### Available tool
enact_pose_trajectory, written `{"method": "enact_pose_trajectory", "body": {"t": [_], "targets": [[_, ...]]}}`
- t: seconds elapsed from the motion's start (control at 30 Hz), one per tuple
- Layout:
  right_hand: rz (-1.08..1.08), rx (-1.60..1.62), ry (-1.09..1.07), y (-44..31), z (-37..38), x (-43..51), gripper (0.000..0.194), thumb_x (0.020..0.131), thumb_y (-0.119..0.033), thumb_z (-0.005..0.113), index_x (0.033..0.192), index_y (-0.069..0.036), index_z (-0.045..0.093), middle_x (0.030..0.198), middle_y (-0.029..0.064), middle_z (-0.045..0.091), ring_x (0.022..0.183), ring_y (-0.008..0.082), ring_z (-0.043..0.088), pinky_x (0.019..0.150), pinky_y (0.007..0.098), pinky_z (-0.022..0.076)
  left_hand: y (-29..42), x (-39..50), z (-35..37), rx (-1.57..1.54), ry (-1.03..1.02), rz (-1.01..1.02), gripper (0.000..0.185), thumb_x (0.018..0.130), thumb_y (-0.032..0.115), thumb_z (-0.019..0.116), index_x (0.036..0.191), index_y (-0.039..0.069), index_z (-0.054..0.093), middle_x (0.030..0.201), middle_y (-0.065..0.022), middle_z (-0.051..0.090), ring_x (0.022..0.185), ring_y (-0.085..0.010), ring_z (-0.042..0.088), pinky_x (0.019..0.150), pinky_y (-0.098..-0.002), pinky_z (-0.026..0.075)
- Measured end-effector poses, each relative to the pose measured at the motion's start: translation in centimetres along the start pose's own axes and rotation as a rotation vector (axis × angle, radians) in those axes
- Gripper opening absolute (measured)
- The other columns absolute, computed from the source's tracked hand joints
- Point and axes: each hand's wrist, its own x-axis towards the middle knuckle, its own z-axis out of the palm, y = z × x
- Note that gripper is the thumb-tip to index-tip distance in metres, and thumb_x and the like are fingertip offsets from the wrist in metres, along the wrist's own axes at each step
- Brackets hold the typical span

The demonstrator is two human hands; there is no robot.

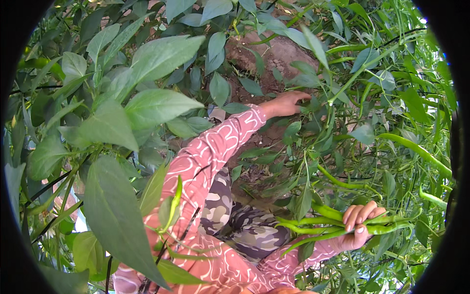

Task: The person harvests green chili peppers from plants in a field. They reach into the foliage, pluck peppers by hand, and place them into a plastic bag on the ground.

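My right hand [361,224] grips a bunch of several long green chili peppers [312,230]. Its fingers curl over them, with the thumb pressing from the near side. The pepper tips and stems stick out on both sides of the fist. Farther forward, my left hand [288,104] reaches in among the leaves of a pepper plant [312,121], above bare soil. Its fingers are bent, and foliage partly hides the tips, so whether they pinch anything cannot be told. Beyond it, a long green pepper [341,48] hangs on the plant.
Large pepper leaves [117,217] stand close on the left, in front of my patterned left sleeve [205,154]. A small pepper [174,204] hangs before that sleeve. More peppers [416,147] hang at the right. Brown soil [271,55] shows between the rows, beyond my camouflage trousers [253,231].
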Motion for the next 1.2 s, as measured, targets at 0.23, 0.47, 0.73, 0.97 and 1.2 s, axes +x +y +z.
{"method": "enact_pose_trajectory", "body": {"t": [0.23,0.47,0.73,0.97,1.2], "targets": [[0.027,0.012,0.005,0.1,-0.2,-0.2,0.038,0.068,0.001,0.068,0.092,-0.003,0.039,0.072,0.0074,0.047,0.042,0.0145,0.049,0.039,0.0268,0.0425,2.4,2.6,-2.5,-0.884,-0.3,-0.201,0.021,0.086,0.012,0.054,0.103,0.001,0.056,0.093,-0.005,0.061,0.081,-0.0131,0.058,0.078,-0.0271,0.046],[0.009,0.034,0.095,0.7,0.6,-0.3,0.035,0.065,0.002,0.066,0.09,-0.002,0.041,0.07,0.0079,0.046,0.041,0.0149,0.048,0.038,0.0265,0.0417,5.1,5.7,-3.9,-0.759,-0.24,-0.317,0.018,0.09,0.024,0.054,0.094,0.006,0.058,0.073,-0.001,0.056,0.062,-0.0085,0.052,0.057,-0.0235,0.044],[0.039,0.083,0.084,1.8,1.1,-0.3,0.038,0.066,0.002,0.068,0.092,-0.003,0.042,0.071,0.0096,0.048,0.043,0.0168,0.05,0.041,0.0292,0.0422,3.2,7.6,-6.5,-0.042,-0.308,-0.192,0.021,0.074,0.011,0.065,0.093,0.002,0.061,0.075,-0.0028,0.061,0.061,-0.0125,0.054,0.056,-0.0274,0.043],[0.071,0.092,0.084,2.1,1.2,0.1,0.039,0.065,0.002,0.068,0.09,-0.003,0.04,0.07,0.0094,0.047,0.041,0.017,0.049,0.04,0.0289,0.0425,0.6,8.2,-8.4,0.112,-0.066,-0.198,0.024,0.072,0.018,0.064,0.092,0.005,0.066,0.079,-0.0135,0.064,0.073,-0.0241,0.06,0.061,-0.0334,0.046],[0.075,0.067,0.093,2.1,1.4,-0.3,0.039,0.064,0.003,0.068,0.09,-0.002,0.04,0.07,0.0097,0.047,0.041,0.0175,0.049,0.038,0.0291,0.0418,0.0,10.6,-3.2,-0.227,-0.368,-0.478,0.031,0.083,0.034,0.059,0.094,0.006,0.062,0.06,0.0032,0.046,0.051,-0.0082,0.042,0.044,-0.0254,0.032]]}}
